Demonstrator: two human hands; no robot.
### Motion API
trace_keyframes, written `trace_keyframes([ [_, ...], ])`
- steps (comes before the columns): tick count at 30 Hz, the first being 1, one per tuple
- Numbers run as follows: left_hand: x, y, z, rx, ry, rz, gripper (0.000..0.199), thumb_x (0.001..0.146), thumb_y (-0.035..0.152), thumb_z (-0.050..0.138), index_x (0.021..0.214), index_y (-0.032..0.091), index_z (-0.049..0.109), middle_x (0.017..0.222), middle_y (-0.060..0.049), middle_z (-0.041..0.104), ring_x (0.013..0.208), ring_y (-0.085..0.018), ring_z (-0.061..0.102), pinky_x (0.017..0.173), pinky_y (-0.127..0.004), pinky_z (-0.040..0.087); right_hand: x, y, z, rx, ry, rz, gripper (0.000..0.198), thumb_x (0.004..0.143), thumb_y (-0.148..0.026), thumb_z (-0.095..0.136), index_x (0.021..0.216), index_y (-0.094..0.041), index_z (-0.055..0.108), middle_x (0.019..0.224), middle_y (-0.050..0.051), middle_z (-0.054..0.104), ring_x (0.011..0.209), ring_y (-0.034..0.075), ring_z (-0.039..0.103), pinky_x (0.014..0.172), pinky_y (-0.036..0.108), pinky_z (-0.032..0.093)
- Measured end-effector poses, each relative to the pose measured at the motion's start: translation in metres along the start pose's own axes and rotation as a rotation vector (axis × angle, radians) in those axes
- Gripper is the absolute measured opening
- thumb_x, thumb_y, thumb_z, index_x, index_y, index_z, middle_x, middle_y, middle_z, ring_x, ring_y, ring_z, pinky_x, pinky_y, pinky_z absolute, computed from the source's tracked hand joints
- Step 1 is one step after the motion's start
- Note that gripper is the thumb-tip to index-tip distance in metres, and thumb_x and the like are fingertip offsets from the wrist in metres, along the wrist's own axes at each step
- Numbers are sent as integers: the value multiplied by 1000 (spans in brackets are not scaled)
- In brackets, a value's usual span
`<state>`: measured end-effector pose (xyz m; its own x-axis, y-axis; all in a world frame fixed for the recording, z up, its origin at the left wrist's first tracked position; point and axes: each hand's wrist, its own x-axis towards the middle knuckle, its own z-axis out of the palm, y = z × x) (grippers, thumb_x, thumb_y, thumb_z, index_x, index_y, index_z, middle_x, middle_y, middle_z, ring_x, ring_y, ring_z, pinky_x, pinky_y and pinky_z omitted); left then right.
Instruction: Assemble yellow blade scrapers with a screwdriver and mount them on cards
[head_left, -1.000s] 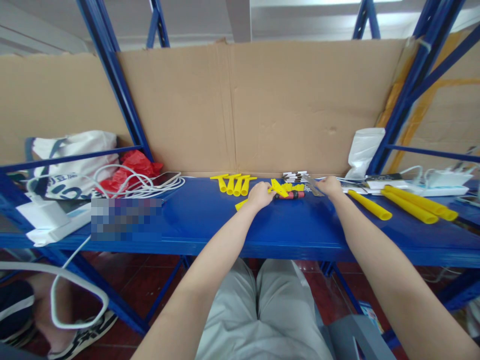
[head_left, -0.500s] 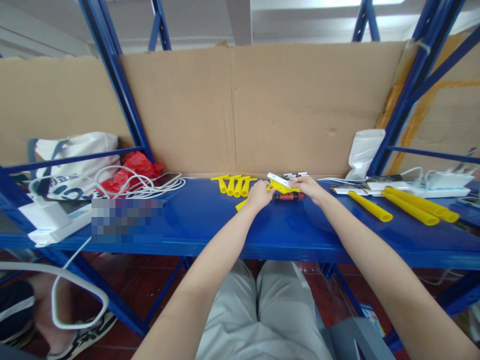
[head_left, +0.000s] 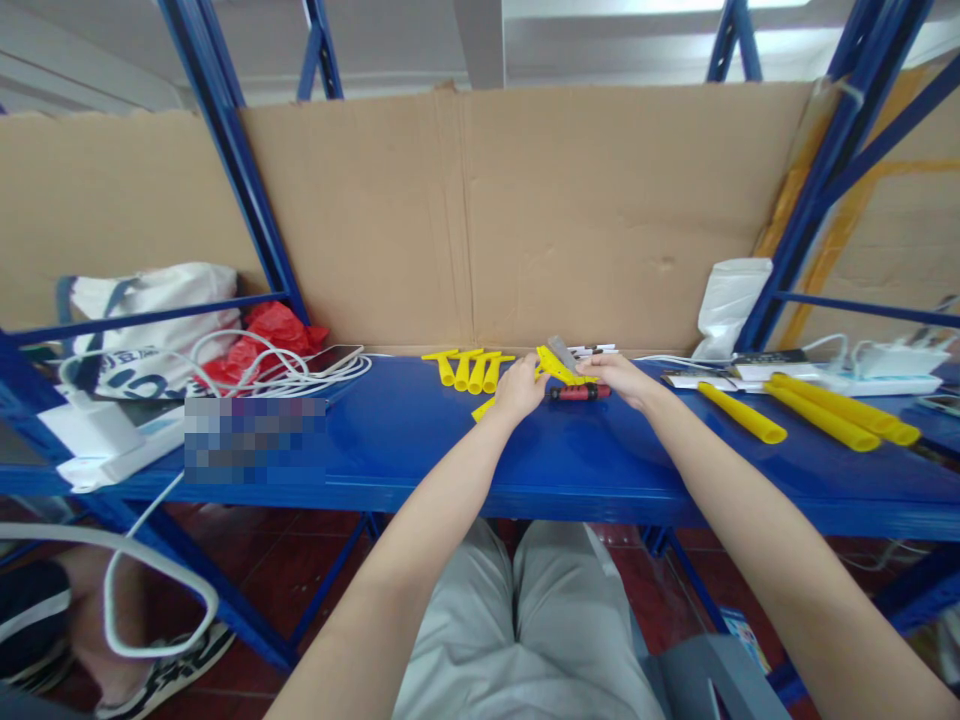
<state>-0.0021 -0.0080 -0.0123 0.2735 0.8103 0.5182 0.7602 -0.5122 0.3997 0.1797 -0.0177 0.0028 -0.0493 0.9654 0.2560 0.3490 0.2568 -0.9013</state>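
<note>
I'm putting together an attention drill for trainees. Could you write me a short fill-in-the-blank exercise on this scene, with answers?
1. The left hand holds a plastic piece whose colour is ____.
2. In the row left of that hand, the T-shaped pieces number ____.
3. The upright sheet behind the blue shelf is made of ____.
4. Right of the right hand, the long tubes number ____.

Missing words: yellow; four; cardboard; three.

Cardboard (head_left: 600,210) lines the back edge of the blue worktop (head_left: 585,455), behind metal posts (head_left: 229,150). Red floor tiles (head_left: 262,560) show below the front edge. A ceiling light (head_left: 660,4) glows.
</note>
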Motion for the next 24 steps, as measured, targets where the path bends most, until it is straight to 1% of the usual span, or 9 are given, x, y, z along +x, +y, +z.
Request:
trace_keyframes([
  [3,-1,1,-1,14,-8,-3,34,89,23,51,122,17,52,118,-11,62,113,-21,56,93,-31,44,-2,0,0,-63,-60,-5,15,63,-30,69,61,-17,62,69,1,65,72,14,59,79,29,45],
  [5,-1,1,-2,27,-8,26,38,89,23,52,127,19,50,119,-10,61,113,-21,56,93,-31,43,-3,-1,0,-97,-78,-7,16,63,-31,68,60,-17,61,67,-1,64,71,14,58,77,29,44],
  [9,-3,3,-4,101,-41,85,40,91,24,48,131,25,50,115,-8,61,109,-21,57,92,-31,43,-3,-1,-1,-112,-69,8,13,63,-28,65,60,-18,59,65,-2,61,68,13,56,74,27,43],
  [11,-4,3,-5,159,-68,100,39,93,24,43,131,28,52,110,-8,59,104,-22,59,90,-31,44,-4,-2,-1,-112,-65,11,10,63,-26,64,60,-18,60,65,-2,61,68,13,55,73,27,43],
  [14,-5,5,-5,221,-94,129,41,94,25,39,133,31,50,107,-7,56,100,-22,59,87,-31,44,-4,-2,-1,-105,-58,2,8,61,-24,64,61,-18,61,67,-2,62,69,13,56,75,27,43],
  [17,-6,6,-5,258,-112,158,42,95,26,36,135,31,48,105,-7,54,99,-21,58,85,-29,44,-3,-1,-1,-71,-66,-20,10,59,-25,65,63,-18,60,70,-1,64,73,14,57,77,27,43],
  [20,-6,8,-5,284,-127,197,43,95,26,35,137,30,45,106,-6,53,97,-20,58,82,-29,45,-1,1,0,-38,-67,-20,15,60,-31,65,65,-17,61,74,1,65,76,15,57,77,29,43],
  [24,-8,9,-5,310,-131,242,44,95,26,35,138,31,43,107,-6,52,95,-19,58,81,-28,45,-3,0,0,-30,-64,-14,18,61,-33,65,64,-17,59,69,1,61,71,14,54,70,28,41],
])
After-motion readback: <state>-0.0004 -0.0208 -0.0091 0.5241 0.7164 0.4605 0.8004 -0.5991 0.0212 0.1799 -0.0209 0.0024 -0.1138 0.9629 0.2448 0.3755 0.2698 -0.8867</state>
